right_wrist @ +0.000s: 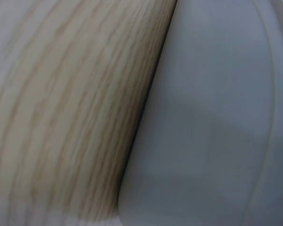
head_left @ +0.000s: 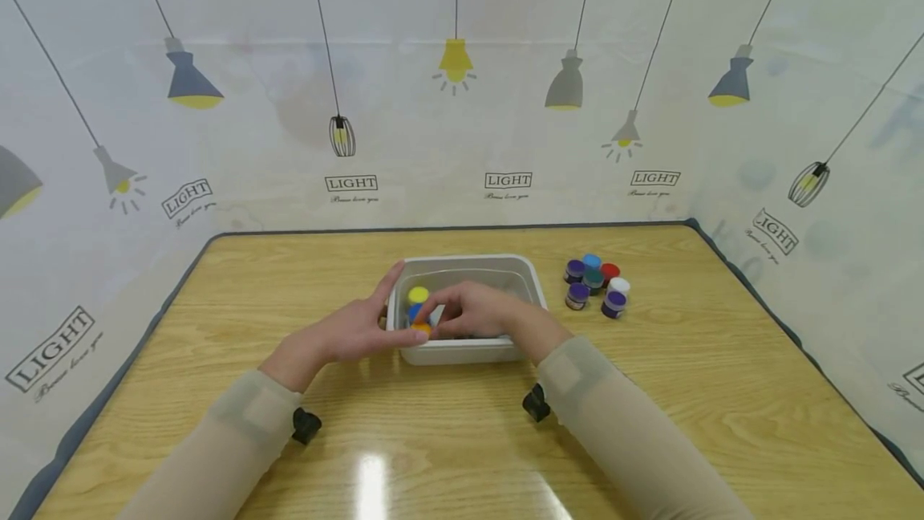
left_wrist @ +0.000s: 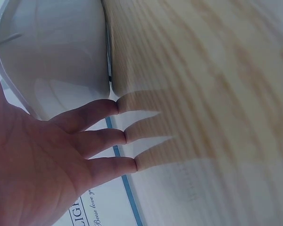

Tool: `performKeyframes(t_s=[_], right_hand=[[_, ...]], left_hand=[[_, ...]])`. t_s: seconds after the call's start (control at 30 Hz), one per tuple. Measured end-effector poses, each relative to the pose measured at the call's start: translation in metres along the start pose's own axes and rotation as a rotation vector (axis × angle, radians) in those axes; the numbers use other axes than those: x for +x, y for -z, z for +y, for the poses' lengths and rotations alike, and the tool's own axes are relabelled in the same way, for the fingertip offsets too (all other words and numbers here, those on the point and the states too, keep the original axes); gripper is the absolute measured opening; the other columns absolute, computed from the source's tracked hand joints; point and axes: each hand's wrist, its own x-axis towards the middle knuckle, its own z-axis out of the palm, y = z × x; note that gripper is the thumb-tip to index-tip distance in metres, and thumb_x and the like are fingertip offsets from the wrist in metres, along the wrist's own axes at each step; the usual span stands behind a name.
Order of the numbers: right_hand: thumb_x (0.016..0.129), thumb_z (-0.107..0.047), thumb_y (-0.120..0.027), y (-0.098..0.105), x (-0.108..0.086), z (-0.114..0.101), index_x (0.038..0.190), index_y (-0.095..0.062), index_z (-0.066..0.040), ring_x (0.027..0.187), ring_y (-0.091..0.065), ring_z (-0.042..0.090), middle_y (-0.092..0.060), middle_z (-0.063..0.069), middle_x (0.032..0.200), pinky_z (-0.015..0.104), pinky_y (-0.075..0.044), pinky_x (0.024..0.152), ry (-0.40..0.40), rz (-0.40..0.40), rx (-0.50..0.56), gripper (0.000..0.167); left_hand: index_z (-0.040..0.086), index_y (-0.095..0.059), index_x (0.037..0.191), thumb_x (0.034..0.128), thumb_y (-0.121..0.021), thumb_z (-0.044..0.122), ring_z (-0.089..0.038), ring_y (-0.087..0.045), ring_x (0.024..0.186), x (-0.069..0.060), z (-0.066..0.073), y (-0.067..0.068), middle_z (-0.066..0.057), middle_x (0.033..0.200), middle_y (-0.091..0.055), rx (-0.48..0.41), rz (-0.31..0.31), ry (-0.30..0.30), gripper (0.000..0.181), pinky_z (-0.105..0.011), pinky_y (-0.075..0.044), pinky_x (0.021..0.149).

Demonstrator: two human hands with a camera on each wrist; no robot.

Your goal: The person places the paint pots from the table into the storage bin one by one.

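Note:
A white plastic bin (head_left: 462,355) stands mid-table. My left hand (head_left: 354,331) rests at its left side, index finger up along the rim and thumb over the front left corner. In the left wrist view, three straight, spread fingers of that left hand (left_wrist: 42,160) reach the tabletop beside the bin (left_wrist: 61,56). Inside the bin, my right hand (head_left: 480,307) pinches a small jar with an orange lid (head_left: 422,329) near the left thumb tip. A yellow-lidded jar (head_left: 418,294) and a blue-lidded jar (head_left: 415,312) stand behind it, partly hidden. The right wrist view shows only the bin wall (right_wrist: 198,117) and wood.
Right of the bin stands a cluster of several small paint jars, among them a red-lidded jar (head_left: 609,272), a white-lidded jar (head_left: 618,287) and purple-lidded jars such as the front one (head_left: 614,304). A lamp-print curtain (head_left: 419,143) surrounds the wooden table (head_left: 289,263).

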Motion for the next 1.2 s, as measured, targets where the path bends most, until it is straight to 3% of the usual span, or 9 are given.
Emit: performKeyframes(t_s=[0.3,0.57,0.9,1.2], right_hand=[[0.105,-0.021,-0.076,-0.001,0.0,-0.001,0.128,-0.079,-0.023,0.085,-0.068,0.011,-0.08,-0.003,0.099,0.026,-0.056,0.079,0.02,0.018,-0.022,0.023],[0.106,-0.021,-0.075,0.002,-0.002,-0.003,0.128,-0.077,-0.016,0.076,-0.068,0.017,-0.079,0.012,0.102,0.03,-0.058,0.071,0.046,0.067,0.071,0.023],[0.108,-0.027,-0.073,0.019,-0.02,-0.01,0.135,-0.074,-0.009,0.088,-0.072,0.036,-0.078,0.022,0.112,0.057,-0.062,0.086,0.07,0.136,0.072,0.033],[0.107,-0.029,-0.073,0.044,-0.062,0.0,0.134,-0.075,-0.011,0.087,-0.071,0.03,-0.078,0.015,0.111,0.04,-0.06,0.08,0.013,0.242,0.063,0.032]], left_hand=[[0.038,0.014,0.176,0.0921,-0.067,0.082,-0.038,-0.064,0.137,0.0,-0.002,0.0,-0.029,0.165,-0.05,0.005,0.001,-0.002,0.125,-0.062,-0.047,0.119],[0.04,0.014,0.175,0.0922,-0.068,0.082,-0.034,-0.067,0.13,0.002,-0.002,0.0,-0.027,0.16,-0.056,0.005,0.003,-0.011,0.124,-0.058,-0.051,0.114],[0.039,0.013,0.176,0.0919,-0.069,0.081,-0.035,-0.067,0.133,0.002,-0.001,0.0,-0.027,0.159,-0.058,-0.013,-0.008,0.0,0.125,-0.06,-0.051,0.114],[0.036,0.012,0.176,0.0913,-0.072,0.079,-0.033,-0.066,0.134,0.0,-0.001,0.0,-0.025,0.159,-0.058,-0.027,0.0,-0.002,0.127,-0.058,-0.049,0.115]])
